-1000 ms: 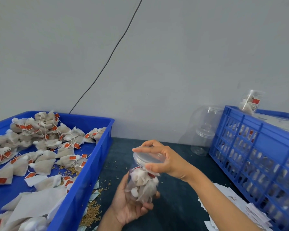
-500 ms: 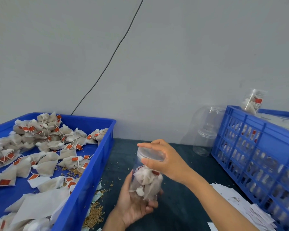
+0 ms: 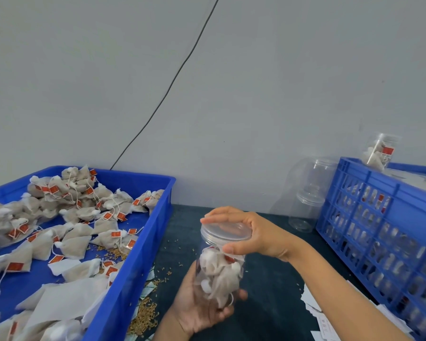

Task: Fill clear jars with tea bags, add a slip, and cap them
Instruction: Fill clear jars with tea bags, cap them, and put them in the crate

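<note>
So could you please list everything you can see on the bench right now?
Jar in hand: one, clear, full of tea bags, centre front.
Lid: one, clear, on that jar.
Tray: one, blue, left.
Loose tea bags: many, beige with red tags, in the tray.
Spilled grains: golden, beside the tray.
Crate: one, blue, right, holding filled jars.
Filled jar: one, clear, atop the crate.
Empty jars: two stacked, clear, by the wall.
Paper slips: several, white, front right.
Cable: one, black, on the wall.
Left hand: holds the jar's base.
Right hand: grips the lid.
</note>
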